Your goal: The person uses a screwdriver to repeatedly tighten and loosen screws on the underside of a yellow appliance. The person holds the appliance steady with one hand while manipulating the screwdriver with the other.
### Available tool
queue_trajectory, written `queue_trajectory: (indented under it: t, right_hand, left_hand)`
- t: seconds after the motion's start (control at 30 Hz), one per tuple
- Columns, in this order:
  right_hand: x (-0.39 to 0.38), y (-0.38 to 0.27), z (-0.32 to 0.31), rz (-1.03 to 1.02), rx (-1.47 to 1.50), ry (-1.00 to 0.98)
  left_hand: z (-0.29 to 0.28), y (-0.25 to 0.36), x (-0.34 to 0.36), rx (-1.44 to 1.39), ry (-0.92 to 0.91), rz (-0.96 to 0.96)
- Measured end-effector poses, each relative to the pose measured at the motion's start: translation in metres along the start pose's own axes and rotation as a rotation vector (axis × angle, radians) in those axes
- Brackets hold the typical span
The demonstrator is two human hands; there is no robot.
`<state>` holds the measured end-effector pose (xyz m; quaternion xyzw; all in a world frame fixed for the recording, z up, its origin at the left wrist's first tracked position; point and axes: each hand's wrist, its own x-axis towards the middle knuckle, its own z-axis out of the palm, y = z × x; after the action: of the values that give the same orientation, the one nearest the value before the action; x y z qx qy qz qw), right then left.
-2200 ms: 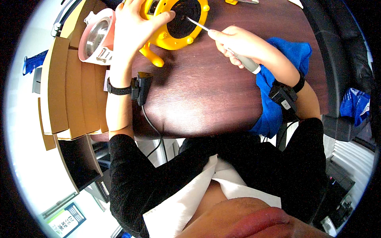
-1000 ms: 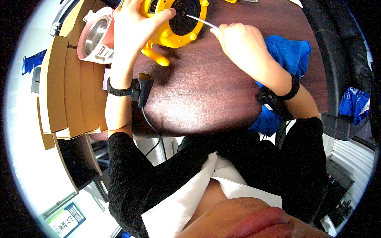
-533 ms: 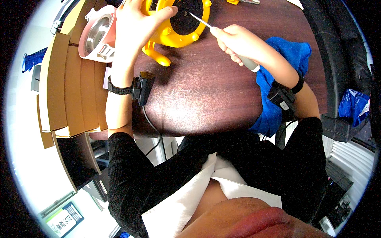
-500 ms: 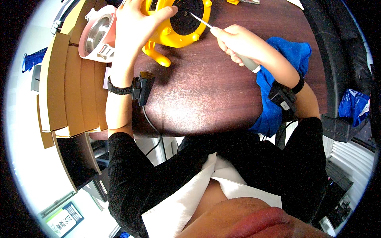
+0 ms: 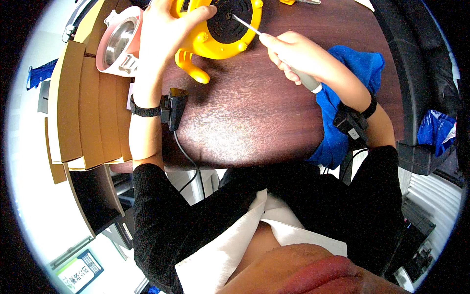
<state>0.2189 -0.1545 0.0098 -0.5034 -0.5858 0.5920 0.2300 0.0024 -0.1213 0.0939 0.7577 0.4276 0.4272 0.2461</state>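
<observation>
My left hand (image 5: 166, 24) is closed on the left side of a yellow plastic appliance (image 5: 215, 49), its thumb reaching over the rim. The appliance has a round black slotted panel (image 5: 232, 32), small knob-like feet around the rim and a curved yellow arm sticking out below. In my right hand (image 5: 298, 51) is a screwdriver (image 5: 309, 83) with a grey and white handle. Its thin metal shaft slants up and left, with the tip at the middle of the black panel. Whether the tip sits in a screw cannot be made out.
A pink container (image 5: 103, 54) with a shiny metal inside stands left of my left hand. Under my right forearm lies a blue cloth (image 5: 330, 125) on the dark wooden table (image 5: 245, 112). Cardboard boxes (image 5: 73, 103) line the left side; a black seat (image 5: 416, 98) is at the right.
The appliance has shifted very slightly, its left part moving a little left and down. My left hand moves with it, and the screwdriver tip stays at the panel.
</observation>
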Motion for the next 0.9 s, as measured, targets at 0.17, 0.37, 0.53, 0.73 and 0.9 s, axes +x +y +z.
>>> queue_trajectory:
  t: [0.17,0.37,0.53,0.73,0.9]
  right_hand:
    - [0.001,-0.001,0.002,-0.017,-0.048,0.045]
    - [0.000,-0.006,0.007,-0.002,-0.097,0.068]
    - [-0.003,-0.008,0.009,0.015,-0.085,0.072]
    - [-0.002,-0.006,0.009,-0.002,-0.104,0.073]
    - [-0.002,-0.008,0.009,0.011,-0.120,0.089]
  left_hand:
    - [0.000,0.001,0.001,0.009,-0.008,-0.015]
    - [-0.003,-0.010,0.001,0.034,0.009,0.063]
    - [-0.003,0.002,-0.001,-0.027,-0.016,-0.060]
    - [-0.006,-0.008,0.001,0.010,0.001,-0.020]
    - [-0.006,-0.004,0.000,0.027,-0.007,-0.016]
